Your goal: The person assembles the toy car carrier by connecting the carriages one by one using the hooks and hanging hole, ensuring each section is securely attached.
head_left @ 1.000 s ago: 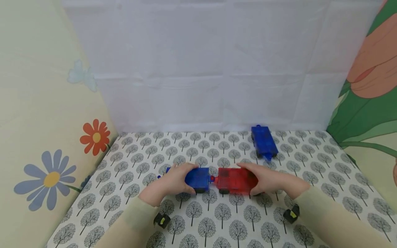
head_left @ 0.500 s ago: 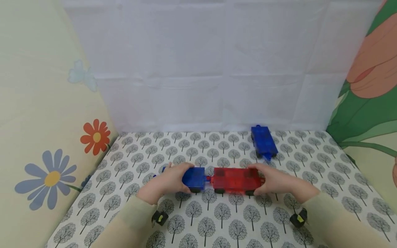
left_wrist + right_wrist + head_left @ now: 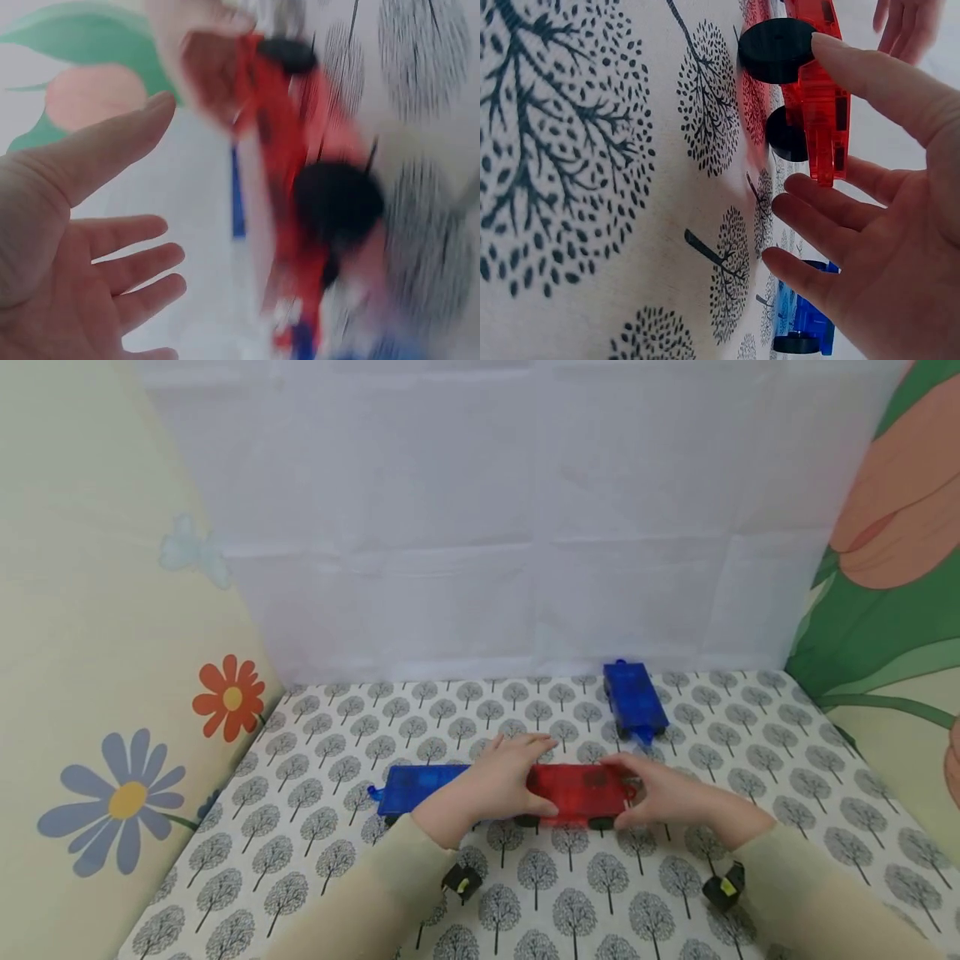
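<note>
A translucent red toy wagon [image 3: 573, 789] with black wheels stands on the cloth between my hands. My right hand [image 3: 667, 793] holds its right end, thumb at the near side by a wheel and index finger at the far side. Over the left end reaches my left hand [image 3: 498, 785], its fingers extended and apart from the wagon in the left wrist view. To the left lies a blue toy wagon [image 3: 420, 787] in line with the red one. The left hand hides their joint in the head view; the blurred left wrist view shows a blue bit [image 3: 304, 341] at the red end.
Another blue toy wagon [image 3: 636, 697] stands at the back right, angled. A white cloth wall [image 3: 450, 568] rises behind the tree-patterned tablecloth [image 3: 495, 902]. Flower-printed panels [image 3: 90, 635] flank both sides.
The left hand has let go of the left blue wagon and moved right to the red one. Earlier the joined wagons shifted slightly left. The right hand stays at the red wagon's right end.
</note>
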The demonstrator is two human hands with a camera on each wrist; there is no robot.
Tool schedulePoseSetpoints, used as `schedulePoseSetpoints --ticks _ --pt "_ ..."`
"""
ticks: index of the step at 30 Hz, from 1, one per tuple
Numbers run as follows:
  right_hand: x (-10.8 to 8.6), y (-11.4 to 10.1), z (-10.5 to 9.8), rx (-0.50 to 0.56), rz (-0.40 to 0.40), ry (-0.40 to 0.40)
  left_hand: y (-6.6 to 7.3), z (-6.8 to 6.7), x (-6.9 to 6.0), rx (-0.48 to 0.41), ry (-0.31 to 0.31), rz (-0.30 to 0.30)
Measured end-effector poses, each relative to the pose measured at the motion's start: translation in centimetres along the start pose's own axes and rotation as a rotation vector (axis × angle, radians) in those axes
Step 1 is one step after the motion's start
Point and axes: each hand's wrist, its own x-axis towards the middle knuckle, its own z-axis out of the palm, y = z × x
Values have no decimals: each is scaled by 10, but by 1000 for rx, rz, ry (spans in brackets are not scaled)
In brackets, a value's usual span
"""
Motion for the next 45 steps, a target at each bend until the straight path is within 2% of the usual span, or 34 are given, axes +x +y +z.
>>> schedulePoseSetpoints --ticks 5,9,17,20,22,28,30,33,36,40,42,45 --pt "-1 0 -1 -7 -27 -5 19 23 20 3 -12 22" --pt "-1 0 -1 -1 -30 -8 24 37 30 16 -18 25" --pt "0 1 -3 6 -57 -29 28 41 32 -15 -7 -8" --pt "1 0 -9 -30 -58 -22 28 42 33 -32 -6 -13" --pt "3 -6 -17 -62 -64 24 28 42 33 -41 -8 -17" --pt "17 -28 -65 -194 -64 342 29 39 31 -63 -12 -37" --pt "22 -31 -81 -243 -36 402 30 38 31 -69 -13 -37" --pt "31 -30 -99 -369 1 413 30 39 30 -66 -12 -29" --pt "41 -19 -107 -609 13 353 29 39 31 -63 -12 -22" --pt "53 0 -104 -956 -24 247 28 40 31 -56 -12 -21" --pt "57 8 -101 -1064 -48 210 27 40 30 -53 -13 -21" --pt "63 15 -95 -1165 -79 177 26 40 30 -49 -16 -24"
